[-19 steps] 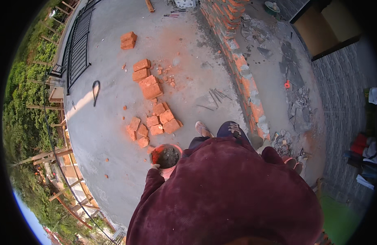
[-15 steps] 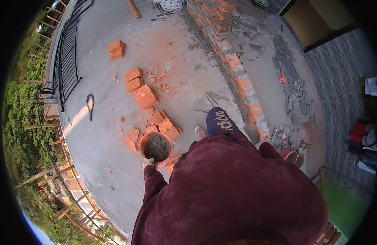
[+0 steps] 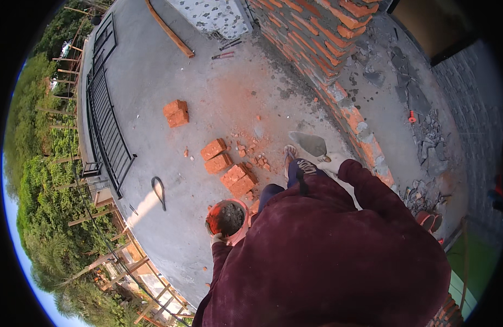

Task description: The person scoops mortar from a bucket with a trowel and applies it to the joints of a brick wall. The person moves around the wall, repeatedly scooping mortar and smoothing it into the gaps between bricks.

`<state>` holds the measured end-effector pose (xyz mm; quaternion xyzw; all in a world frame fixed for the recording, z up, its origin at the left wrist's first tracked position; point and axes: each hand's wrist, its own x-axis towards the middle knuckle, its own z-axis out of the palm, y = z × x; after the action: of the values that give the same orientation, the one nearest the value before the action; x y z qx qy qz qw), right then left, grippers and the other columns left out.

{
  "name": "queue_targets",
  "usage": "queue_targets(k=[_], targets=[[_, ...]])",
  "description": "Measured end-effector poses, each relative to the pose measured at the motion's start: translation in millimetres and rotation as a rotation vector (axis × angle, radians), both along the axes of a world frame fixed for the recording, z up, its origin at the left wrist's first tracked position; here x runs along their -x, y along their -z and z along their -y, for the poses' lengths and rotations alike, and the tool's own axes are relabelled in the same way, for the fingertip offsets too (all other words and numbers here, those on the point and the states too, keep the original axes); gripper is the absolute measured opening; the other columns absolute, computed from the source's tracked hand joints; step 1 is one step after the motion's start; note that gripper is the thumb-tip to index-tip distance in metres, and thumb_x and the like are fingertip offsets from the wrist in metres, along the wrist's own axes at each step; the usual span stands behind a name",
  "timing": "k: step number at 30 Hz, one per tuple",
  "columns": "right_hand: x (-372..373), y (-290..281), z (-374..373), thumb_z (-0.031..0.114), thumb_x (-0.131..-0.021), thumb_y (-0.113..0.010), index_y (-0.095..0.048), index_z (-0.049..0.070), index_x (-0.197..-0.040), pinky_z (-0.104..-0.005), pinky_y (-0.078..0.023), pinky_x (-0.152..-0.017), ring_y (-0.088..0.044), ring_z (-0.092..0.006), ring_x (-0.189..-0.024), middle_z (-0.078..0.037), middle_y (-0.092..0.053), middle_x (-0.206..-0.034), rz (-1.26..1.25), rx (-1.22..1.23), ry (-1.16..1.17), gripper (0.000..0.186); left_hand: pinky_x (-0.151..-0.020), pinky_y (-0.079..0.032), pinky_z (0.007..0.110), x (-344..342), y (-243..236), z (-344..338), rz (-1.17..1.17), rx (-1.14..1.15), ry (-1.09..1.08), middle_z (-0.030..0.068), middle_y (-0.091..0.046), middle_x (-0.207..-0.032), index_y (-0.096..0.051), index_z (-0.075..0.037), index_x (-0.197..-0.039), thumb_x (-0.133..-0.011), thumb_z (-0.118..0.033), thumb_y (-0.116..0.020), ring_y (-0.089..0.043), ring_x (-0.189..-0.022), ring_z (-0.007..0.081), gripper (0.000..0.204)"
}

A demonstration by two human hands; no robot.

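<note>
My left hand (image 3: 217, 238) grips the rim of an orange-red bucket (image 3: 240, 235). Grey mortar (image 3: 229, 219) lies inside it, with part of the inner wall bare. In my right hand (image 3: 334, 165), pale as if gloved, is the handle of a trowel (image 3: 311, 144). Its pointed blade is held out over the floor, left of the low brick wall (image 3: 366, 136), and looks partly coated with grey mortar. My own foot (image 3: 290, 152) in a sandal shows just below the blade. Loose orange bricks (image 3: 239, 180) lie in front of the bucket.
Further off are more bricks (image 3: 176, 113), brick crumbs, hand tools (image 3: 223, 55) and a wooden plank (image 3: 170, 30). A black metal railing (image 3: 107, 114) lies along the left edge. Broken tiles (image 3: 428, 147) litter the floor beyond the wall, at right.
My right hand has come forward from beside the wall, bringing the trowel into view. The bucket has moved back towards me in my left hand, tilted. My view has shifted forward.
</note>
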<state>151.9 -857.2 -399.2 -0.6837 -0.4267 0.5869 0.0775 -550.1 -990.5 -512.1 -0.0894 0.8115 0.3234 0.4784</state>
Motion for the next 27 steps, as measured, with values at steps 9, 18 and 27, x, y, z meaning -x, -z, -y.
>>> queue_targets(k=[9,18,27], targets=[[40,-42,-142,0.05,-0.074,-0.075,-0.067,0.003,-0.105,-0.0462,-0.051,-0.083,-0.067,-0.0366,-0.096,-0.02,-0.069,-0.103,0.049,-0.12,-0.513,0.056,-0.077,-0.053,0.054,12,5,-202,0.195,0.321,0.279,0.0178,-0.065,-0.096,-0.058,-0.006,-0.114,-0.089,-0.018,-0.057,-0.061,-0.08,0.0362,0.028],[104,-59,-243,0.027,-0.081,-0.065,-0.06,-0.001,-0.099,-0.0432,-0.047,-0.076,-0.063,-0.035,-0.086,-0.021,-0.064,-0.09,-0.202,-0.083,-0.06,0.034,-0.058,-0.052,0.046,45,85,-506,0.067,0.369,0.342,0.0095,-0.064,-0.074,-0.06,-0.016,-0.105,-0.087,-0.022,-0.062,-0.057,-0.052,0.027,0.019],[156,-60,-286,0.014,-0.084,-0.059,-0.056,0.001,-0.108,-0.0336,-0.046,-0.065,-0.058,-0.0191,-0.072,-0.008,-0.055,-0.079,-0.503,0.368,0.366,0.027,-0.064,-0.063,0.038,-88,24,-795,-0.056,-0.42,0.458,0.0127,-0.068,-0.101,-0.059,-0.006,-0.116,-0.076,0.008,-0.066,-0.07,-0.074,0.0273,0.043]])
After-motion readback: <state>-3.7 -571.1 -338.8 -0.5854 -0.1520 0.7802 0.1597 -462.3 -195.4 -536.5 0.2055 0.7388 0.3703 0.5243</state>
